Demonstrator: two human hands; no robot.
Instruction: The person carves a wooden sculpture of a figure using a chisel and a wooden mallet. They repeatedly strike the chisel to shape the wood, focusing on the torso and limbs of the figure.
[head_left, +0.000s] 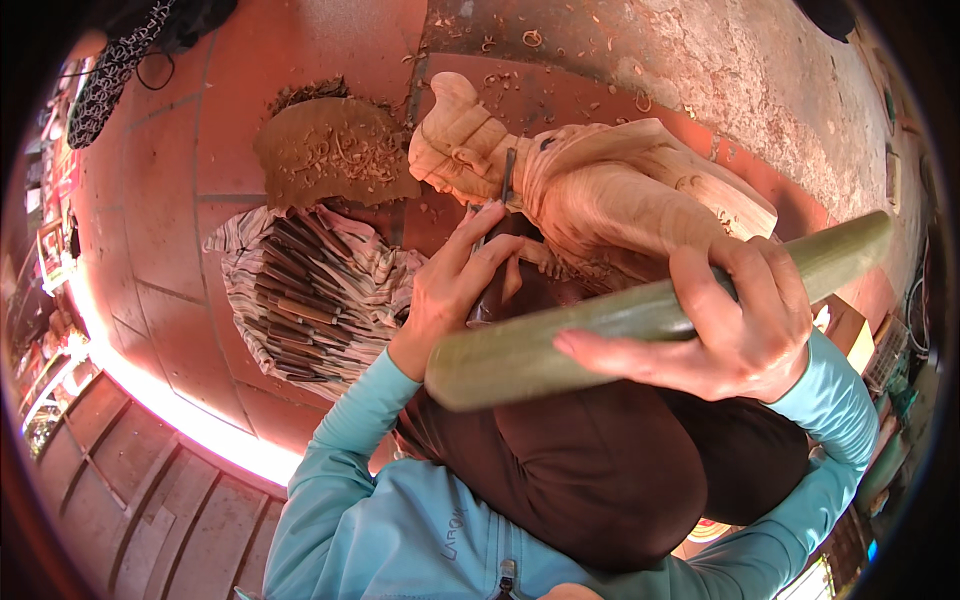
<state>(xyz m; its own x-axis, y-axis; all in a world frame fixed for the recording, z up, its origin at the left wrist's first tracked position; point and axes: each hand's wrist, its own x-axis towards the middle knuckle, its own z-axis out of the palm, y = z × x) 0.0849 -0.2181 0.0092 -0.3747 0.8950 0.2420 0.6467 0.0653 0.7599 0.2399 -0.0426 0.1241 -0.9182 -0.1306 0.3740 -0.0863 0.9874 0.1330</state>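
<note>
A carved wooden statue (620,190) of a robed figure lies on its side before my knees, its head toward the left. My left hand (450,285) is wrapped round a carving chisel (509,175), whose dark metal blade meets the wood at the figure's neck. The chisel's handle is partly hidden behind my fingers and the mallet. My right hand (740,325) grips a long greenish wooden mallet (530,355), held slantwise above my lap. Its thick end reaches down left, in front of the chisel handle, and the narrower end points up right.
Left of the statue, many carving tools (300,300) lie in rows on a striped cloth (235,250). Beyond them a brown mat (330,145) holds wood shavings. Red tiles (150,200) cover the floor, with more shavings near a rough pale surface (760,80) at upper right.
</note>
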